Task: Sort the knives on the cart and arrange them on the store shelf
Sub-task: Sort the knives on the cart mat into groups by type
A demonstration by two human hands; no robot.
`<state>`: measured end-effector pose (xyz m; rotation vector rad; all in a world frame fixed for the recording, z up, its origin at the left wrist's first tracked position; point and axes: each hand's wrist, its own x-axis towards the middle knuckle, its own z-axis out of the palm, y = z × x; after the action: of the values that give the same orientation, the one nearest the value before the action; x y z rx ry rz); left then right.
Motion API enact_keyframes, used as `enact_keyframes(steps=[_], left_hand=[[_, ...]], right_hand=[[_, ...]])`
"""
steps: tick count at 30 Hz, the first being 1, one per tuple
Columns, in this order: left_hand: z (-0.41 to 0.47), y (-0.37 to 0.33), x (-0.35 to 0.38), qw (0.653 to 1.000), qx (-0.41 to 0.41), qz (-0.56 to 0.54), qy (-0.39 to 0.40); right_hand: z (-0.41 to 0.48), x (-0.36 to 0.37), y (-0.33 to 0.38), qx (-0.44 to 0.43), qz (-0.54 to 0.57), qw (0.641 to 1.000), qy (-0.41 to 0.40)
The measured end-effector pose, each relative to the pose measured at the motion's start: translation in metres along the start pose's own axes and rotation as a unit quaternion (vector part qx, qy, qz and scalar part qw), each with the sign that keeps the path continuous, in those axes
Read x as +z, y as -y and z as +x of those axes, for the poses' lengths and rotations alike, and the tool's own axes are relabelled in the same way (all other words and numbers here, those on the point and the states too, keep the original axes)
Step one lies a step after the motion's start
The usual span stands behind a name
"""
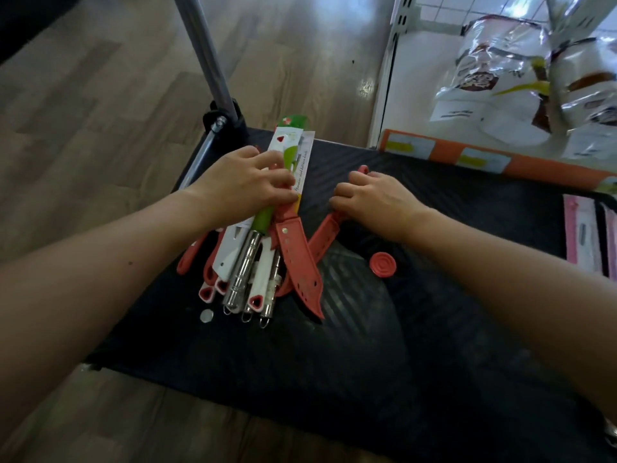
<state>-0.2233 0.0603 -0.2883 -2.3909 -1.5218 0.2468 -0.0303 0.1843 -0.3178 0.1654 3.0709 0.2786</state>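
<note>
Head view: both bare forearms reach onto the black cart [434,295], which stands just beside the store shelf [484,155].
Left hand: the left hand [243,182] lies on top of the pile of knives [253,262], fingers curled down over it and gripping. This looks meant to keep the loose stack from sliding apart.
Right hand: the right hand [374,198] is beside the pile, fingers curled round the second red knife [324,235]. One end pokes out past the knuckles and the other runs back toward the pile.
Likely reason: one hand steadies the stack while the other draws a like-coloured piece aside, so I judge this to be the sorting step.
Where the knives are: all on the cart's left part, none seen on the shelf yet.
Look of the pile: roughly parallel, handles toward the person, and mixed in kind.
Carded knife: the carded knife [293,155] has a green handle and a white printed backing, and it lies uppermost.
Steel handles: the steel handles [245,272] are shiny and ribbed, with wire loops at their ends.
Red-sheathed knife: the red-sheathed knife [298,262] wears a perforated plastic cover and rests at the pile's right edge.
Loose bit: a red disc [383,265] lies apart on the deck.
Shelf: glossy bags [500,78] stand above an orange label strip.
</note>
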Motion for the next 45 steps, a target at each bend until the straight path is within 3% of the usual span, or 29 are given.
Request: enact_keyframes(steps=[5, 12, 16, 18, 21, 24, 26, 29, 33, 35, 37, 40, 45], left_hand=[[0.007, -0.035, 0.004, 0.998, -0.038, -0.044, -0.038], [0.047, -0.091, -0.007, 0.975, -0.174, -0.134, -0.043], [0.067, -0.122, -0.025, 0.959, -0.23, -0.165, -0.016], [0.076, -0.133, -0.031, 0.949, -0.26, -0.173, 0.035], [0.087, -0.147, -0.041, 0.92, -0.297, -0.24, 0.087], [0.094, -0.162, -0.047, 0.896, -0.318, -0.28, 0.131], [0.097, -0.17, -0.049, 0.87, -0.344, -0.314, 0.161], [0.108, -0.184, -0.053, 0.787, -0.399, -0.434, 0.182], [0.132, -0.21, -0.068, 0.621, -0.452, -0.62, 0.158], [0.141, -0.224, -0.071, 0.569, -0.46, -0.665, 0.152], [0.148, -0.237, -0.069, 0.54, -0.466, -0.686, 0.147], [0.157, -0.256, -0.065, 0.525, -0.472, -0.694, 0.145], [0.168, -0.277, -0.063, 0.52, -0.479, -0.692, 0.146]], right_hand=[[-0.048, 0.0, -0.006, -0.012, 0.024, 1.0, 0.004], [-0.121, 0.005, 0.003, 0.172, 0.1, 0.978, 0.062], [-0.169, 0.004, -0.006, 0.307, 0.171, 0.935, 0.041], [-0.189, 0.003, -0.013, 0.404, 0.263, 0.876, 0.009], [-0.207, 0.003, -0.021, 0.534, 0.446, 0.718, -0.033], [-0.224, -0.002, -0.02, 0.576, 0.568, 0.58, -0.095], [-0.237, -0.004, -0.017, 0.575, 0.62, 0.521, -0.115], [-0.254, -0.001, -0.011, 0.581, 0.627, 0.508, -0.105], [-0.266, 0.0, -0.001, 0.587, 0.642, 0.481, -0.108], [-0.27, -0.002, 0.004, 0.588, 0.65, 0.471, -0.103], [-0.272, -0.002, 0.008, 0.594, 0.65, 0.463, -0.103], [-0.271, 0.0, 0.015, 0.6, 0.648, 0.458, -0.1], [-0.266, 0.008, 0.021, 0.611, 0.612, 0.498, -0.064]])
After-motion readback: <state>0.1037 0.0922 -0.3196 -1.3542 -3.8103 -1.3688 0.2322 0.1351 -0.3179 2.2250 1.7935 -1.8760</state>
